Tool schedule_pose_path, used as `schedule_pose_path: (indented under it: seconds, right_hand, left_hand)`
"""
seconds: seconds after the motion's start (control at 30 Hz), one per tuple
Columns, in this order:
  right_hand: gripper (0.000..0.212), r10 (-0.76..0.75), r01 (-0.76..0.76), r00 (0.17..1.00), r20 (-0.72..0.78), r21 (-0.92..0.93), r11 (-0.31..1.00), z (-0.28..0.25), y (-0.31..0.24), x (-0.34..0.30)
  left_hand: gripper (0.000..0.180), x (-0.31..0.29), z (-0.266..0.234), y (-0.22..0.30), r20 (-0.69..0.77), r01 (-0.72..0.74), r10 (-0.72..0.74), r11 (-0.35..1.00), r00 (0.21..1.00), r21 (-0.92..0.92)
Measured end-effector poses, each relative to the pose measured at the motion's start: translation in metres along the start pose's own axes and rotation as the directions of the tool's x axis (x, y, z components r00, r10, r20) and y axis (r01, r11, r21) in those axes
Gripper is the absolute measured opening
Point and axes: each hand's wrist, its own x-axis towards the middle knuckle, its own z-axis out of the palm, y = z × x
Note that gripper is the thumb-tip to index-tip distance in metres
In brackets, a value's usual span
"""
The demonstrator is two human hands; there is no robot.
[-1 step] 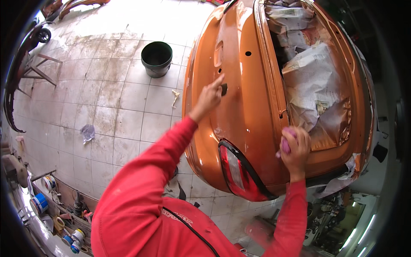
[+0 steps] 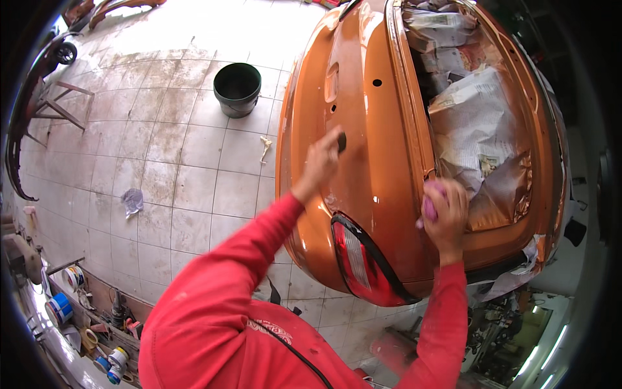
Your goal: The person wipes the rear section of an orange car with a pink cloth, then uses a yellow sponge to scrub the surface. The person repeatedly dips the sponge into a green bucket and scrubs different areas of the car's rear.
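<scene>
My left hand (image 2: 320, 160) lies against the orange trunk lid (image 2: 353, 175) of a car, slightly blurred by motion. Under its fingertips I hold a small dark flat piece (image 2: 342, 142), perhaps sandpaper; the fingers hide part of it. A crumpled pink-purple sponge or cloth (image 2: 432, 202) is squeezed in my right hand (image 2: 452, 211), beside the lower corner of the rear window opening. Crumpled newspaper (image 2: 473, 123) masks that opening. Nearest me on the car is the red and white tail light (image 2: 359, 259). Dull patches show on the paint between my hands.
A dark bucket (image 2: 237, 91) stands on the tiled floor left of the car. A crumpled rag (image 2: 132, 202) and a small pale scrap (image 2: 265, 149) lie nearby. Paint cans (image 2: 59, 308) and tools crowd a shelf at lower left. A metal stand (image 2: 65, 107) is further off.
My left hand has slid slightly toward me along the trunk lid with the dark piece, its index finger less stretched out. My right hand has risen a little with the pink-purple sponge or cloth.
</scene>
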Motion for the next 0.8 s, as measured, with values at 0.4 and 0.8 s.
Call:
schedule_pose_path:
  seconds: [0.4,0.8]
  right_hand:
    - [0.052,0.266,-0.291,0.951,-0.156,-0.171,0.941,0.126,0.002,0.119]
    - [0.048,0.315,-0.346,0.935,-0.163,-0.215,0.913,0.122,0.005,0.124]
  left_hand:
    - [0.030,0.039,0.044,-0.128,-0.208,-0.196,0.305,0.886,0.929,0.420]
    - [0.050,0.067,0.044,-0.142,-0.124,-0.222,0.355,0.782,0.926,0.582]
